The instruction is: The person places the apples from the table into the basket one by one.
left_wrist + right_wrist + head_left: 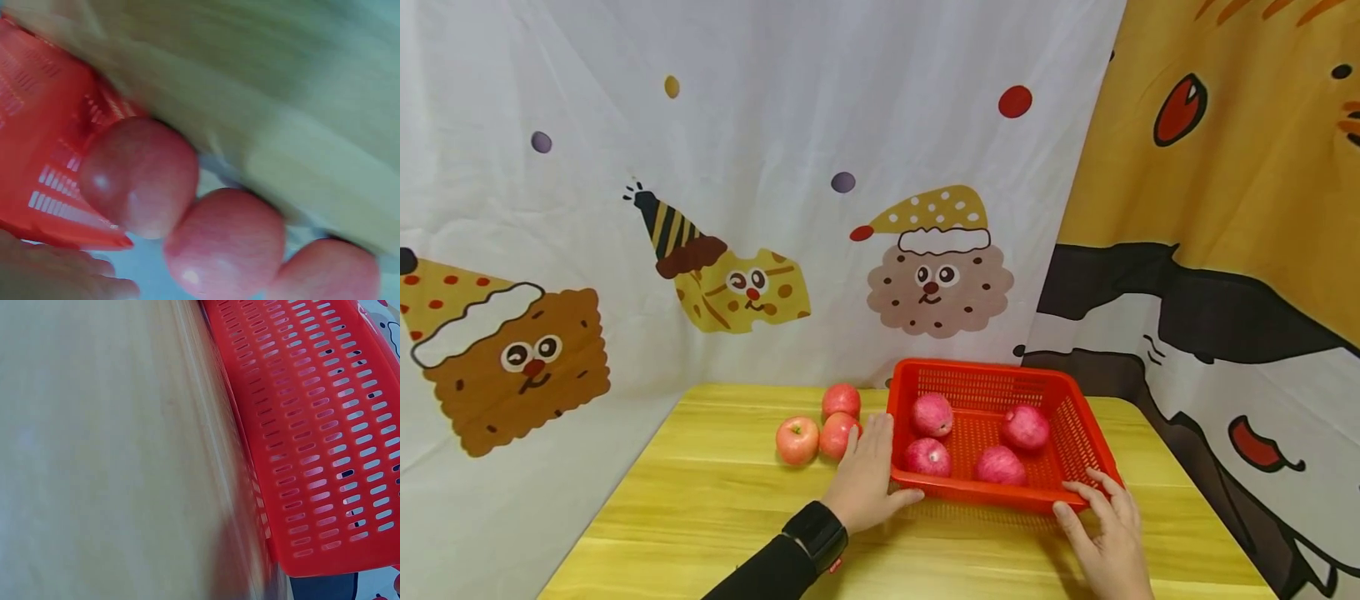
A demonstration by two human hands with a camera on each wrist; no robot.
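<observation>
Left hand [868, 485] flat, fingers straight, beside the red basket [970, 492] at lower right of the head frame; right hand [1108, 533] at its near right corner, pinch uncertain; four apples [932, 414] inside, three loose apples [797, 442] at lower centre.

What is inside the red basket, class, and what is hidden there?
Four apples lie in the red basket, two at left, two further right. The floor directly beneath them is covered.
</observation>
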